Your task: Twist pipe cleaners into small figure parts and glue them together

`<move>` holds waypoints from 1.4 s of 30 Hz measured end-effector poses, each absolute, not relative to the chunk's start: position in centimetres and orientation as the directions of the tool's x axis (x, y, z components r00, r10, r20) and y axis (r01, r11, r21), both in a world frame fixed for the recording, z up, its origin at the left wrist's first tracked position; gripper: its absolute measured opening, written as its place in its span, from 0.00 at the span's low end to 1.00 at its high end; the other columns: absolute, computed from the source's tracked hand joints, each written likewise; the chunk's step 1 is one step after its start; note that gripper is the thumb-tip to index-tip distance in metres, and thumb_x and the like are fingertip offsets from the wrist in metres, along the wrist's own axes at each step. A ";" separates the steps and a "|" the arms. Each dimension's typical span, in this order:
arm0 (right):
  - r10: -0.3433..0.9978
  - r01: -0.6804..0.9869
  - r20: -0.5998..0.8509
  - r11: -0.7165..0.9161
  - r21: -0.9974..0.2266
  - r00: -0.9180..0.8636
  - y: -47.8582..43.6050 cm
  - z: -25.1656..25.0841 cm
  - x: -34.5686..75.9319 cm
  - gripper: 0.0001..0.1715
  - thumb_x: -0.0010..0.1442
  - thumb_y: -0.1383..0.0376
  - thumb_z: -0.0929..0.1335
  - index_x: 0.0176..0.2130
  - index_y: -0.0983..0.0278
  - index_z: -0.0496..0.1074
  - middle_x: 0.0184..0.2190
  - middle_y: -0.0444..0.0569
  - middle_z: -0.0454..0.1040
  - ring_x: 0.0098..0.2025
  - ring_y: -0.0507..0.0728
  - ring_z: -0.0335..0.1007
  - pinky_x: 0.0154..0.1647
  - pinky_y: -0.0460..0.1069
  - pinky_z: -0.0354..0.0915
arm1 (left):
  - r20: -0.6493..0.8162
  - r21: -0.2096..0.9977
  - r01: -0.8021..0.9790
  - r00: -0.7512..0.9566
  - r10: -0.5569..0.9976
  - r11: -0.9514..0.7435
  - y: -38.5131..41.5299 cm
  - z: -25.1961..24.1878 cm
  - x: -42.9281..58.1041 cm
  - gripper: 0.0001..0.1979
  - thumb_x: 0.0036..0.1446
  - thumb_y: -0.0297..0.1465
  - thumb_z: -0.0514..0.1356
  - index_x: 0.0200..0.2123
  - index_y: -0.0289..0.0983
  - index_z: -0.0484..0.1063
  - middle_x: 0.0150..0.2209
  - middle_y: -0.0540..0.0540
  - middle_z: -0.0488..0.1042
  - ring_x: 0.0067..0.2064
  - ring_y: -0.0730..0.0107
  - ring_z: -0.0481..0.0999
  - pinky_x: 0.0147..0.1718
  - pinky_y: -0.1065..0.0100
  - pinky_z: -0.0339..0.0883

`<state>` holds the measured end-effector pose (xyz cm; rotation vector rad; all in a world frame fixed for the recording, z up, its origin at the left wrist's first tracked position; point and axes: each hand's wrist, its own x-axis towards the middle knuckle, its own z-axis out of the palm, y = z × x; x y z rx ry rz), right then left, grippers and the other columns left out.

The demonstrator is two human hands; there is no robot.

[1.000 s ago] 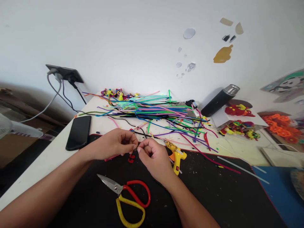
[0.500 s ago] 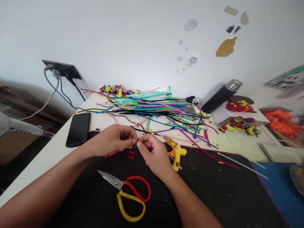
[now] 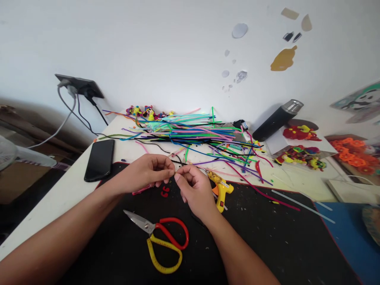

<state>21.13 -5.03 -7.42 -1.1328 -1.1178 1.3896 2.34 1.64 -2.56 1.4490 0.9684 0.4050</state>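
Observation:
My left hand and my right hand meet fingertip to fingertip over the black mat. Both are closed in a pinch, and whatever lies between the fingertips is too small to make out. Just below them, small curled red pieces rest on the mat. A pair of scissors with one red and one yellow handle lies nearer to me, blades pointing left. Right of my right hand is a yellow glue gun, partly hidden by that hand.
A heap of coloured pipe cleaners spreads along the back of the white table. A phone lies at the left, a black thermos leans at the right. Small figures sit by a white box; clear glue sticks lie on the mat.
Both hands have shifted slightly right, still pinched together, and the left fingers have straightened a little. The view has moved a touch; the scissors and glue gun stay where they lie.

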 end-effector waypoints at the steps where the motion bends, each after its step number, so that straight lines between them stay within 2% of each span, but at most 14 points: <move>1: 0.993 -0.143 -0.083 -0.094 -0.985 -0.082 -5.0 -7.4 21.2 0.12 0.65 0.56 0.73 0.38 0.61 0.72 0.18 0.32 0.61 0.16 0.48 0.55 0.17 0.44 0.51 | -0.294 0.943 0.305 0.583 0.757 0.132 1.6 -2.6 2.3 0.17 0.58 0.45 0.71 0.35 0.36 0.77 0.26 0.51 0.75 0.24 0.75 0.70 0.22 0.75 0.63; 4: 0.992 -0.175 -0.095 -0.109 -0.979 -0.086 -4.9 -7.2 21.3 0.13 0.64 0.55 0.73 0.37 0.60 0.71 0.16 0.31 0.60 0.14 0.47 0.53 0.16 0.44 0.50 | -0.227 0.958 0.279 0.577 0.784 0.072 1.5 -2.8 2.3 0.15 0.61 0.44 0.69 0.38 0.36 0.78 0.28 0.51 0.76 0.25 0.74 0.71 0.23 0.74 0.64; 7: 0.991 -0.192 -0.102 -0.116 -0.975 -0.082 -4.8 -7.0 21.4 0.14 0.63 0.54 0.73 0.36 0.60 0.71 0.15 0.30 0.59 0.13 0.47 0.52 0.15 0.43 0.49 | -0.092 0.950 0.297 0.553 0.828 -0.092 1.1 -2.9 2.3 0.12 0.64 0.40 0.67 0.38 0.36 0.78 0.30 0.50 0.78 0.28 0.73 0.73 0.28 0.73 0.67; 11: 0.990 -0.204 -0.105 -0.122 -0.971 -0.090 -4.7 -6.9 21.5 0.15 0.63 0.53 0.74 0.35 0.60 0.71 0.14 0.30 0.59 0.12 0.47 0.52 0.14 0.43 0.47 | 0.090 0.857 0.382 0.550 0.830 -0.346 0.7 -3.0 2.2 0.09 0.67 0.36 0.64 0.40 0.37 0.80 0.31 0.50 0.80 0.30 0.72 0.75 0.31 0.73 0.67; 15: 0.987 -0.219 -0.117 -0.138 -0.966 -0.108 -4.7 -7.0 21.6 0.15 0.62 0.53 0.74 0.35 0.60 0.71 0.14 0.30 0.60 0.12 0.47 0.52 0.14 0.43 0.47 | 0.144 0.806 0.407 0.569 0.810 -0.429 0.7 -3.1 2.0 0.08 0.67 0.35 0.64 0.41 0.38 0.81 0.35 0.49 0.83 0.34 0.69 0.79 0.34 0.72 0.70; 18: 0.986 -0.222 -0.119 -0.142 -0.965 -0.113 -4.7 -7.0 21.6 0.15 0.62 0.53 0.74 0.35 0.60 0.71 0.14 0.31 0.60 0.12 0.47 0.53 0.15 0.43 0.48 | 0.080 0.858 0.378 0.571 0.817 -0.348 0.7 -3.0 2.0 0.09 0.66 0.36 0.65 0.41 0.38 0.81 0.35 0.48 0.83 0.33 0.69 0.79 0.34 0.72 0.70; 22: 0.987 -0.226 -0.116 -0.140 -0.964 -0.116 -4.6 -7.2 21.6 0.15 0.63 0.53 0.74 0.36 0.60 0.71 0.15 0.31 0.61 0.13 0.47 0.54 0.15 0.43 0.49 | -0.071 0.941 0.310 0.566 0.821 -0.133 0.8 -2.9 2.3 0.10 0.65 0.38 0.66 0.41 0.37 0.79 0.32 0.49 0.80 0.31 0.71 0.76 0.30 0.72 0.69; 28: 0.987 -0.233 -0.113 -0.138 -0.963 -0.116 -4.6 -7.2 21.5 0.14 0.63 0.54 0.74 0.37 0.60 0.72 0.16 0.32 0.63 0.13 0.47 0.54 0.15 0.43 0.52 | -0.231 0.955 0.287 0.573 0.786 0.072 1.1 -2.8 2.4 0.11 0.62 0.39 0.68 0.39 0.36 0.76 0.28 0.52 0.76 0.26 0.74 0.70 0.21 0.75 0.59; 34: 0.980 -0.274 -0.142 -0.176 -0.945 -0.141 -4.6 -7.1 21.7 0.18 0.63 0.50 0.75 0.38 0.61 0.73 0.15 0.32 0.63 0.13 0.47 0.54 0.15 0.43 0.50 | -0.245 0.957 0.271 0.561 0.791 0.105 0.9 -2.7 2.3 0.12 0.61 0.39 0.68 0.38 0.37 0.75 0.25 0.54 0.72 0.23 0.76 0.67 0.20 0.76 0.57; 42: 0.965 -0.330 -0.195 -0.245 -0.912 -0.177 -4.4 -6.9 21.7 0.20 0.61 0.49 0.76 0.37 0.61 0.73 0.15 0.32 0.63 0.13 0.47 0.55 0.14 0.43 0.48 | -0.211 0.962 0.266 0.577 0.789 0.063 0.9 -2.4 2.4 0.14 0.60 0.40 0.69 0.36 0.36 0.74 0.26 0.53 0.72 0.25 0.76 0.68 0.23 0.76 0.60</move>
